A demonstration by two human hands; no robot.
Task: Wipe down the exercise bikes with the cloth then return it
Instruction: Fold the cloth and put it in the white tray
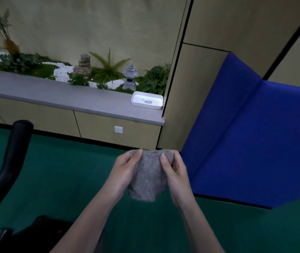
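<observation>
Head view: left hand and right hand pinch the grey cloth at centre, probably folding it. With the bike handlebar at 8 o'clock, the next move is likely a carry to the tray at 12 o'clock.

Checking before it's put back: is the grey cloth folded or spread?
Bunched: the grey fuzzy cloth hangs crumpled, pinched by left hand and right hand.

Fuzzy grey cloth, matt black bike handlebar, smooth white plastic tray, matt grey ledge.
</observation>
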